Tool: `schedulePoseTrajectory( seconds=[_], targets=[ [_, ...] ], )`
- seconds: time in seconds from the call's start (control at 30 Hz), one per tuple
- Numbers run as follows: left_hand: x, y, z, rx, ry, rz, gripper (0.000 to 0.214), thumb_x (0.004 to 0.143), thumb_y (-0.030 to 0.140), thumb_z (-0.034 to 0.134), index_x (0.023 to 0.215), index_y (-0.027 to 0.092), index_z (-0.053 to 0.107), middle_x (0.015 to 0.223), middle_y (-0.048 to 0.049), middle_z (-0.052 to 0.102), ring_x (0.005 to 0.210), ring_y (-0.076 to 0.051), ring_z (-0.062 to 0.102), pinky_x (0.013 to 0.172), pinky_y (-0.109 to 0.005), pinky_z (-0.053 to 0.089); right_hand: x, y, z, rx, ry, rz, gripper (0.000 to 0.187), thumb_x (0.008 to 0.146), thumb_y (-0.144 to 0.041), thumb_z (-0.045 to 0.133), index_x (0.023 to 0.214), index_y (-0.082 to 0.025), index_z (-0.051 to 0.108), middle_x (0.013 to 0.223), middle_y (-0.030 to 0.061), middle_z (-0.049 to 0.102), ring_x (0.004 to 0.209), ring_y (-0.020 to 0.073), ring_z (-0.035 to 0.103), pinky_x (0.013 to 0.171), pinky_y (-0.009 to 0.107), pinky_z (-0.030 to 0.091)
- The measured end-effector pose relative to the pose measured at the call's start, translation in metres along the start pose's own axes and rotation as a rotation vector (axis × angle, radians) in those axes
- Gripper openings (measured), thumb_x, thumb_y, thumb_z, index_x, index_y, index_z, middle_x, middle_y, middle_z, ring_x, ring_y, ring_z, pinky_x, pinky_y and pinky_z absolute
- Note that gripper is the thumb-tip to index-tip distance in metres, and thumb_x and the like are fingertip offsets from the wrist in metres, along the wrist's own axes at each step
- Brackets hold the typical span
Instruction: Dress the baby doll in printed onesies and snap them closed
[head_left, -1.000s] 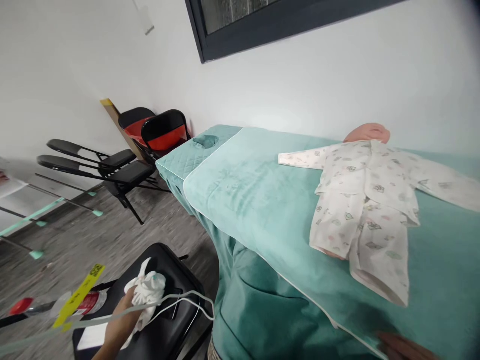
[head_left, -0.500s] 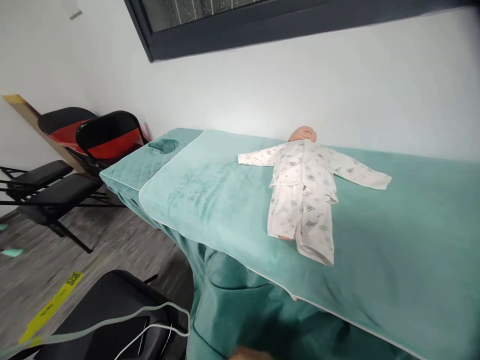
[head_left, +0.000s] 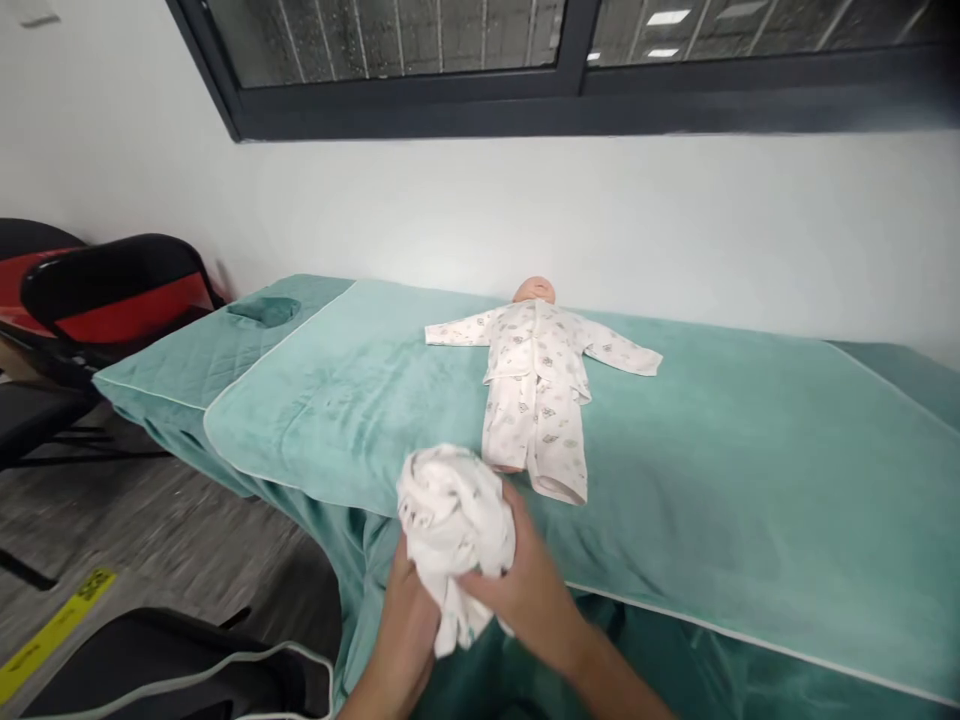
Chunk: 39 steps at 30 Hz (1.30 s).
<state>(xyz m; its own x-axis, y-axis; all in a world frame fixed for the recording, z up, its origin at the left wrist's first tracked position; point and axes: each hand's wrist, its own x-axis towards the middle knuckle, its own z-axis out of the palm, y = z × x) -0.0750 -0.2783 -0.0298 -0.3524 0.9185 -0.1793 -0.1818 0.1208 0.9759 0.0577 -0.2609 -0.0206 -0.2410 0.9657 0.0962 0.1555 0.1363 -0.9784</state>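
A green bed (head_left: 720, 460) stands against a white wall (head_left: 337, 215) under a dark-framed window (head_left: 405, 112), red-and-black chairs (head_left: 135, 305) at its far left. A clothed doll (head_left: 536, 370) lies on it, arms spread. Near its front edge, left hand (head_left: 411, 605) and right hand (head_left: 529, 590) curl partly closed around bunched cloth (head_left: 454, 515), gripped a second ago one-handed over the black seat (head_left: 161, 655).

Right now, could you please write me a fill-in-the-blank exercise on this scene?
The left hand and right hand hold one crumpled, mostly ____ cloth.
The printed top on the doll has two long ____.
Above the bed is a dark-framed ____.
The lettered strip at the picture's lower left is ____ in colour.
Missing words: white; sleeves; window; yellow.
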Motion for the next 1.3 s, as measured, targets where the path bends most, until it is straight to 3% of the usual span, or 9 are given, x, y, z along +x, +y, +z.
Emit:
schedulePoseTrajectory(
  seconds=[0.17,0.3,0.4,0.53,0.63,0.83,1.03,1.13,1.3],
  targets=[
    [0.015,0.034,0.041,-0.014,-0.142,-0.045,0.05,0.082,0.05,0.065,0.127,0.027,0.061,0.132,-0.005,0.063,0.117,-0.025,0.061,0.097,-0.035,0.052,0.062,-0.028,-0.064,-0.206,0.32,-0.172,0.085,0.068,-0.032,0.074,0.144,-0.024,0.038,0.143,0.0105,0.052,0.131,0.0306,0.049,0.109,0.049,0.04],
    [0.025,0.033,0.023,0.085,-0.273,0.02,0.042,0.083,0.051,0.064,0.114,0.022,0.067,0.117,-0.0068,0.069,0.101,-0.022,0.067,0.088,-0.033,0.055,0.082,-0.034,-0.147,-0.483,0.58,-0.295,0.082,0.068,-0.037,0.073,0.142,-0.022,0.041,0.142,0.0124,0.052,0.13,0.0333,0.048,0.108,0.052,0.039],
    [0.036,0.022,-0.002,0.151,-0.162,0.017,0.037,0.083,0.05,0.064,0.102,0.019,0.068,0.103,-0.0068,0.073,0.089,-0.021,0.069,0.084,-0.033,0.056,0.074,-0.016,-0.217,-0.793,0.7,-0.194,0.082,0.07,-0.042,0.07,0.145,-0.027,0.042,0.14,0.0156,0.051,0.128,0.038,0.048,0.102,0.053,0.04],
    [0.054,0.014,-0.016,0.16,-0.043,0.04,0.032,0.082,0.048,0.065,0.093,0.018,0.068,0.093,-0.0053,0.073,0.083,-0.02,0.068,0.08,-0.032,0.056,0.06,0.029,-0.285,-0.983,0.551,0.241,0.078,0.071,-0.055,0.067,0.142,-0.031,0.047,0.137,0.024,0.051,0.113,0.0461,0.058,0.081,0.057,0.044],
    [0.071,0.019,-0.007,0.157,-0.045,0.088,0.028,0.082,0.044,0.065,0.091,0.018,0.068,0.089,-0.0043,0.073,0.079,-0.019,0.068,0.077,-0.031,0.055,0.056,0.042,-0.31,-0.953,0.405,0.286,0.082,0.066,-0.059,0.071,0.139,-0.028,0.051,0.142,0.0252,0.047,0.113,0.0483,0.057,0.081,0.058,0.046],
    [0.132,0.043,0.049,0.153,-0.101,0.297,0.019,0.084,0.035,0.06,0.086,0.018,0.068,0.083,-0.0034,0.071,0.076,-0.016,0.066,0.073,-0.027,0.053,0.086,-0.002,-0.278,-1.056,0.529,-0.009,0.071,0.077,-0.062,0.063,0.139,-0.029,0.049,0.145,0.0186,0.047,0.13,0.0436,0.046,0.099,0.063,0.039],
    [0.231,0.083,0.155,0.308,-0.192,0.567,0.022,0.087,0.02,0.05,0.095,0.018,0.07,0.102,-0.0049,0.072,0.099,-0.017,0.064,0.091,-0.03,0.05,0.224,-0.004,-0.201,-0.633,0.511,-0.199,0.04,0.085,-0.045,0.053,0.117,-0.021,0.059,0.12,0.0117,0.063,0.105,0.0271,0.061,0.086,0.044,0.051],
    [0.279,0.093,0.204,0.44,-0.241,0.68,0.028,0.087,0.013,0.047,0.104,0.018,0.069,0.114,-0.0058,0.069,0.11,-0.018,0.061,0.1,-0.032,0.047,0.297,0.01,-0.184,-0.467,0.675,-0.191,0.038,0.083,-0.041,0.052,0.113,-0.018,0.058,0.112,0.0111,0.064,0.086,0.0215,0.061,0.082,0.041,0.05],
    [0.32,0.081,0.239,0.763,-0.351,0.858,0.036,0.091,0.014,0.042,0.119,0.017,0.064,0.129,-0.0074,0.063,0.123,-0.022,0.052,0.109,-0.039,0.039,0.345,0.037,-0.178,-0.497,0.526,-0.131,0.035,0.083,-0.038,0.05,0.11,-0.02,0.062,0.116,0.0105,0.062,0.084,0.0207,0.059,0.089,0.043,0.045]
  ],
)
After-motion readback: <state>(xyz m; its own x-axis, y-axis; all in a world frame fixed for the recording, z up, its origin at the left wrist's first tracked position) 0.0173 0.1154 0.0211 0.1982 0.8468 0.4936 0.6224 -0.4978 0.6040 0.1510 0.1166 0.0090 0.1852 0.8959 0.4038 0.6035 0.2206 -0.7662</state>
